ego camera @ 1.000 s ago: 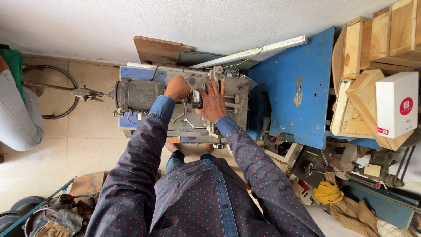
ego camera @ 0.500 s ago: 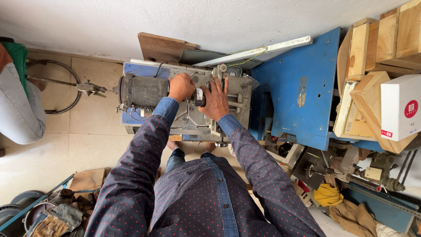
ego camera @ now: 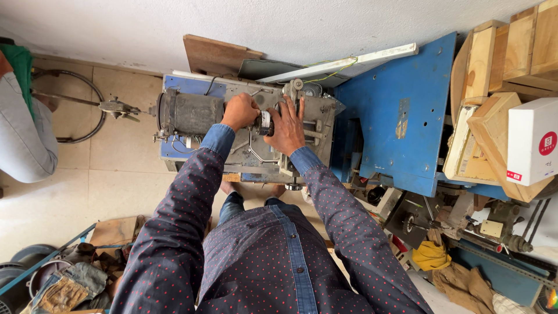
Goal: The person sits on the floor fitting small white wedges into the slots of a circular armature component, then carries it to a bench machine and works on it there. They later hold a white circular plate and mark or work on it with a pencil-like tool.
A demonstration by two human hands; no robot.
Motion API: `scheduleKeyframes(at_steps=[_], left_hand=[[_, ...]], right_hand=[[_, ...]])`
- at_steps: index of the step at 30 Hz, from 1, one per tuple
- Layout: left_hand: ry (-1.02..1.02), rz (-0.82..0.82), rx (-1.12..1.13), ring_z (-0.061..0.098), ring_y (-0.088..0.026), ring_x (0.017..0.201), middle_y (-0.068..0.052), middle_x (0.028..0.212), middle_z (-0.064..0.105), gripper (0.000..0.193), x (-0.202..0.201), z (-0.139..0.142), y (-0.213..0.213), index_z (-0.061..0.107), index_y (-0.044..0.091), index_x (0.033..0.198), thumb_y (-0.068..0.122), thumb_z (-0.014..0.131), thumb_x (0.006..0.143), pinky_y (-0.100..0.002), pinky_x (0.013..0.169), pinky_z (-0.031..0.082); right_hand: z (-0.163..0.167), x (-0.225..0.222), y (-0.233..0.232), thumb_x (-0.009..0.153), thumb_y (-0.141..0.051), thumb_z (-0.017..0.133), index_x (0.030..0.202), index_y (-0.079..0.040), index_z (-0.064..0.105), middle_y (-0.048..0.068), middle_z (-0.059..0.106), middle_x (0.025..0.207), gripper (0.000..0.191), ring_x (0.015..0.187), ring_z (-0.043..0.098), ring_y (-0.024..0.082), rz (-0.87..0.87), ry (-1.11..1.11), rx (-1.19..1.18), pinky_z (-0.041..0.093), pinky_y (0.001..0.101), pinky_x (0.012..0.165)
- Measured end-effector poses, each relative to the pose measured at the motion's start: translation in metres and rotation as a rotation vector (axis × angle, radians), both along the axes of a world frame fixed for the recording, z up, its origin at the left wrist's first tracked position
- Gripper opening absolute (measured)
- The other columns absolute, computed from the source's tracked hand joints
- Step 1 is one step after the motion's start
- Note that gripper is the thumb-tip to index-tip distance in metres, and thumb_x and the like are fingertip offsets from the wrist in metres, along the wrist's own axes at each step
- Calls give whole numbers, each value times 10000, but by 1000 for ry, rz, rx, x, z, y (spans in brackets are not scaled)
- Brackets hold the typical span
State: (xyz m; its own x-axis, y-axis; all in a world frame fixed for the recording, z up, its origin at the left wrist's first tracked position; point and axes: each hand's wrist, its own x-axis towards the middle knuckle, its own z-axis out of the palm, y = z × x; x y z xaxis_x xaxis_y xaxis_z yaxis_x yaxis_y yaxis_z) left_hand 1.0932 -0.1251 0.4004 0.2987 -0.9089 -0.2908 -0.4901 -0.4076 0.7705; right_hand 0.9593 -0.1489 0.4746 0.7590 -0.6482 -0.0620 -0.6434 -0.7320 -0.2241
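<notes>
A grey metal machine (ego camera: 302,136) with a dark cylindrical motor (ego camera: 189,114) rests on a blue base on the floor in front of me. My left hand (ego camera: 239,111) is closed around the part at the motor's right end, by a small black-and-silver cylinder (ego camera: 265,123). My right hand (ego camera: 287,125) lies flat with fingers spread on the machine's top, its thumb against that cylinder. Both arms wear dark blue sleeves with red dots. What my left hand grips is hidden under its fingers.
A big blue metal panel (ego camera: 404,128) stands right of the machine, with wooden boxes (ego camera: 494,70) and a white carton (ego camera: 532,148) beyond. A person in a grey sleeve (ego camera: 23,139) is at far left, near a wheel rim (ego camera: 81,104). Rags and clutter (ego camera: 70,285) lie lower left; tools (ego camera: 453,232) lower right.
The view has drifted slightly, so the machine sits a bit lower and to the right in frame. Both hands stay on the same spot of the machine.
</notes>
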Motion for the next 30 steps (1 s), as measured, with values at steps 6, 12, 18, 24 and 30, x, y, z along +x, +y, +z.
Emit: scheduleKeyframes(at_steps=[6,12,18,24,30], left_hand=[[-3,-10,83,737,-359,815,-190,836,748,200,1,0,-3,807,85,870,255,822,765,-450,770,576],[17,29,111,742,-356,813,-187,831,750,182,-3,2,-4,809,86,865,220,794,743,-443,764,584],[-19,73,92,730,-397,803,-231,814,728,172,-5,3,-8,803,65,846,187,732,748,-467,761,581],[-94,78,63,707,-449,832,-272,851,713,206,-6,3,-8,786,40,871,178,654,795,-509,795,567],[-78,76,80,706,-448,851,-269,867,716,217,-4,2,-9,784,48,879,175,629,796,-511,813,565]], right_hand=[[6,2,1,573,-325,870,1245,-113,676,206,534,1322,731,1487,290,367,-1,-5,4,-24,627,1257],[8,1,0,558,-329,875,1246,-111,675,210,527,1331,749,1487,277,366,-7,-1,18,-31,623,1252],[8,2,-1,568,-326,874,1249,-110,679,211,526,1333,741,1490,278,370,-4,-9,16,-32,623,1259],[9,2,-1,570,-324,876,1249,-108,683,210,530,1321,738,1483,292,374,-3,-10,20,-25,626,1261],[10,3,-1,562,-324,877,1243,-107,685,208,531,1318,740,1476,297,376,3,-18,15,-18,627,1258]])
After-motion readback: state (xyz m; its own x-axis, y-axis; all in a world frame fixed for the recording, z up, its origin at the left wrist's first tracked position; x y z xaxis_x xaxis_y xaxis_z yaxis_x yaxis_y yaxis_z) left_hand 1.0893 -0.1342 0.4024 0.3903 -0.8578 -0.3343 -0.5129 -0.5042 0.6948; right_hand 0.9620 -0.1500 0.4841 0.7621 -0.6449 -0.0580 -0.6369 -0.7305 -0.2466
